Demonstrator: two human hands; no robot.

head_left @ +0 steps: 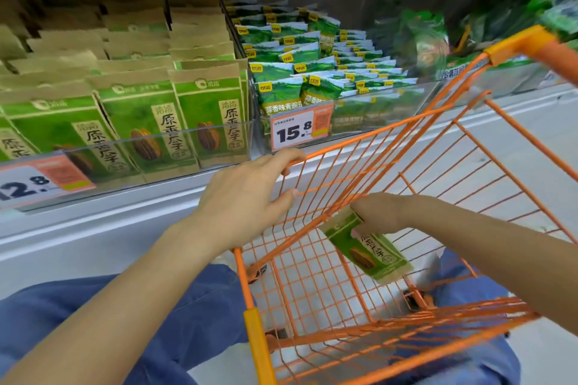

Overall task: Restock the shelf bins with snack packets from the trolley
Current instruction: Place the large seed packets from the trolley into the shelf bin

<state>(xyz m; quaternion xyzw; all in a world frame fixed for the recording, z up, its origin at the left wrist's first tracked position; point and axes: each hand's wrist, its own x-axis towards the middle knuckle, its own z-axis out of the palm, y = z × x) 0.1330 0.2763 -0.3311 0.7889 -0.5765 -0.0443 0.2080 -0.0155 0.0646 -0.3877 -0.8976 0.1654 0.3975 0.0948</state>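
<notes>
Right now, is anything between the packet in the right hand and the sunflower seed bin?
Yes. The packet sits low inside the trolley, and the orange wire side, gripped by the left hand, stands between it and the bin. It must lift over the rim.

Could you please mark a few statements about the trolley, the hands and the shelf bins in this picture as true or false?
1. The right hand holds a green snack packet inside the orange trolley. True.
2. The left hand holds a second packet. False: its fingers curl over the trolley's top wire and hold no packet.
3. The left bin holds paper-topped green packets like the held one. True.
4. The price tag on the middle bin reads 12.8. False: it reads 15.8.
5. The trolley is full of packets. False: only the held packet shows in it.
</notes>
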